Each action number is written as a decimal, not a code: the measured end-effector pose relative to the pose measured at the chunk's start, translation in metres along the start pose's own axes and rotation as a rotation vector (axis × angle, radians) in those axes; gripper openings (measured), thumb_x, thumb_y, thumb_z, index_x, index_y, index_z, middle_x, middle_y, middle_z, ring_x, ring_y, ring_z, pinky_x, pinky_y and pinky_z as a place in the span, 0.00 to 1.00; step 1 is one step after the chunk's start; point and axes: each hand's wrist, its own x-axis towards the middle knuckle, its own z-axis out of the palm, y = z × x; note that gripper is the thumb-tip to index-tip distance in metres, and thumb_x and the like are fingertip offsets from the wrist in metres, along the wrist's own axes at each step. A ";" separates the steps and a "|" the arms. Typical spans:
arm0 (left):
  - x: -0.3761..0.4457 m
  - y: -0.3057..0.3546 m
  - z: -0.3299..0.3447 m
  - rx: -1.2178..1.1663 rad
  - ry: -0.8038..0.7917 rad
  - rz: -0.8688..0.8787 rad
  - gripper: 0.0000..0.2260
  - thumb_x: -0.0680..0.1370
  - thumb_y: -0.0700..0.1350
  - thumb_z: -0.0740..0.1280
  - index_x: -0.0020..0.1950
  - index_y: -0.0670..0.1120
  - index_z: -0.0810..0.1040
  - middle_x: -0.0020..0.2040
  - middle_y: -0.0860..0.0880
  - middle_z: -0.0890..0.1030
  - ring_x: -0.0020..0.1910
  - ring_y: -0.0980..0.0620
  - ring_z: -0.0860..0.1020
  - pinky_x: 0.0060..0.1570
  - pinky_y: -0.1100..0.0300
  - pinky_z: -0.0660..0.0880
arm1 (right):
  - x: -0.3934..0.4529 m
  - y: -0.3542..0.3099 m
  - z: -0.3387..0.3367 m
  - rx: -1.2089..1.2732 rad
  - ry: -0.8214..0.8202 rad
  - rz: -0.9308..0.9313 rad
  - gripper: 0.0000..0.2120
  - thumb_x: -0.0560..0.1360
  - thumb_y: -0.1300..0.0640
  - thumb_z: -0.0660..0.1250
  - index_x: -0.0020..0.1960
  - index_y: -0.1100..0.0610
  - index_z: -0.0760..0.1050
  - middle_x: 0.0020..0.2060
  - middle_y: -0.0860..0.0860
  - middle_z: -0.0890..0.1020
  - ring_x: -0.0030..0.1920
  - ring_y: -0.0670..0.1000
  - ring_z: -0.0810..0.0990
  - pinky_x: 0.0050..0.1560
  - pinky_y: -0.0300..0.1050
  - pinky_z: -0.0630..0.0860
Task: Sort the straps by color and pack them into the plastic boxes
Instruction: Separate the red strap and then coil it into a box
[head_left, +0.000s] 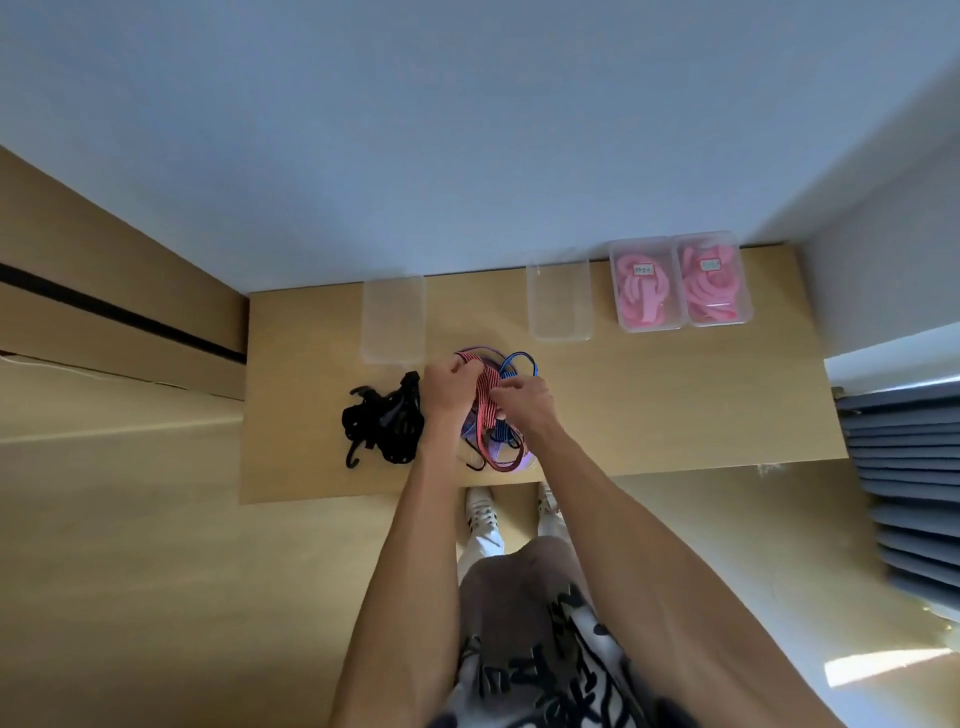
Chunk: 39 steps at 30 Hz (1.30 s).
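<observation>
Both grips hold the red striped strap (487, 400): left hand (451, 387) has fingers curled round its upper part, right hand (522, 397) pinches it lower down, fingers bent over the band. Strap runs between the two hands and trails down toward the near edge of the counter (675, 405). Under the hands sits a tangle of more straps, with a blue strap (519, 364) looping out just past the right hand and a purple strap (480, 349) arcing above the left hand. Something clear lies under this tangle; cannot tell if it is a box or a lid. Pile of black straps (384, 423) with hooks lies on the counter just left of the left hand, apart from the coloured tangle.

Far side of the counter: an empty clear box (393, 319) left of centre, a second empty clear box (560, 304) right of centre, both near the wall. Further right, two clear boxes touching side by side, each with pink straps coiled inside and a small label on top: left pink box (645, 283), right pink box (711, 280). Label text too small to read.

Person stands at the near counter edge, white shoes visible below, bare forearms reaching in. Grey slatted blind at the right edge of view.
</observation>
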 end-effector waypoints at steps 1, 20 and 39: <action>-0.003 0.010 -0.006 -0.049 -0.006 0.018 0.10 0.70 0.43 0.68 0.30 0.43 0.71 0.29 0.45 0.67 0.30 0.50 0.66 0.33 0.55 0.63 | -0.003 -0.001 -0.002 -0.023 0.000 -0.019 0.06 0.72 0.64 0.69 0.47 0.61 0.83 0.42 0.58 0.83 0.45 0.58 0.81 0.47 0.50 0.77; -0.032 0.119 -0.066 -0.279 -0.090 0.319 0.10 0.79 0.48 0.67 0.44 0.43 0.83 0.36 0.46 0.84 0.28 0.53 0.79 0.31 0.62 0.74 | -0.068 -0.083 -0.056 0.073 -0.250 -0.334 0.08 0.74 0.68 0.68 0.53 0.66 0.78 0.42 0.61 0.85 0.41 0.54 0.84 0.45 0.48 0.80; -0.066 0.032 -0.012 0.164 -0.117 0.414 0.08 0.76 0.48 0.71 0.48 0.44 0.80 0.41 0.49 0.84 0.41 0.47 0.81 0.46 0.50 0.79 | -0.100 -0.116 -0.092 0.462 0.014 -0.624 0.04 0.73 0.59 0.74 0.44 0.61 0.84 0.33 0.52 0.80 0.34 0.48 0.77 0.40 0.39 0.79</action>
